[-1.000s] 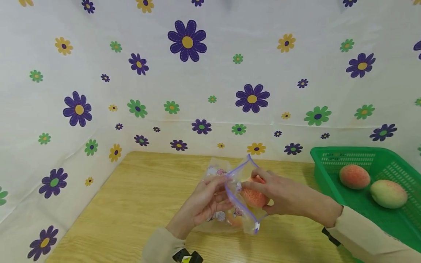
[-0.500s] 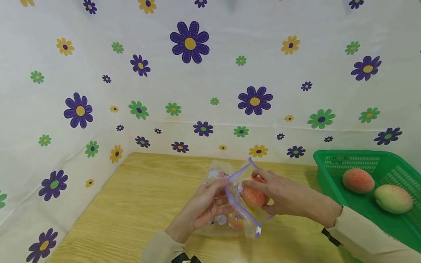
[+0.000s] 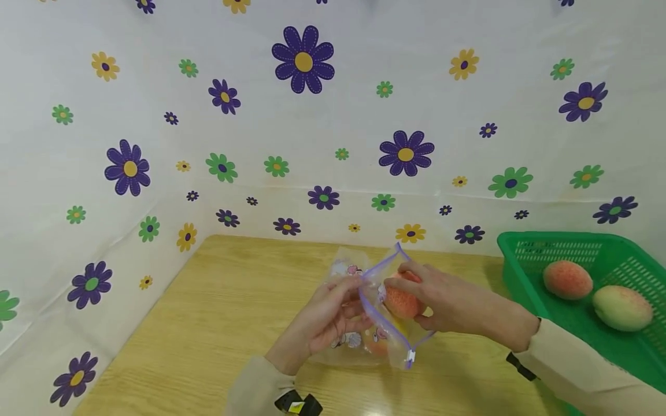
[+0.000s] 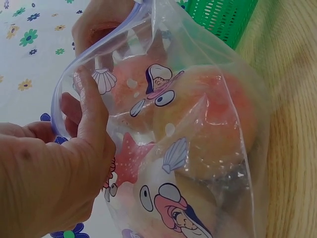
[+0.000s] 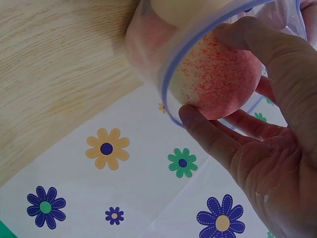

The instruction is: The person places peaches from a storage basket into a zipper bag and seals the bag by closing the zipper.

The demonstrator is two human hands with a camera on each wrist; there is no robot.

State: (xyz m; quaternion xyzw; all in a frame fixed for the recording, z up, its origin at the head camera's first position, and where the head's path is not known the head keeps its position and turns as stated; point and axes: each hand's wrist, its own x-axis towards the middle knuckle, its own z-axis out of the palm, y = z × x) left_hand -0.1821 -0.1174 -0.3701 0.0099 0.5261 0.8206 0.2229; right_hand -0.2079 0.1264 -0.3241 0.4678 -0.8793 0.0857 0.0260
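Peach at the bag's mouth, right hand gripping

The right hand (image 3: 442,300) gripped a round, red-orange speckled peach (image 3: 403,299), fingers and thumb bent around it. The fruit sat in the mouth of a clear plastic zip bag with a purple rim (image 3: 385,322), and its red side showed through the film in the left wrist view. The mouth faced right, toward that hand; the bag's body lay leftward and lower, so inward was left and down. Long axis: could not tell, the fingers covered too much. The right hand was nearer the peach; the left hand (image 3: 328,315) was nearer the bag's body, pinching the rim on its left side.

Counts: hands, two. Bag, one, with one white slider (image 3: 411,356). Peaches: one gripped; at least two bagged, one large (image 4: 218,119), one lower (image 4: 203,192); two in the green perforated plastic basket (image 3: 562,236), one red (image 3: 568,280), one pale green-pink (image 3: 622,308). Basket, one, at the right.
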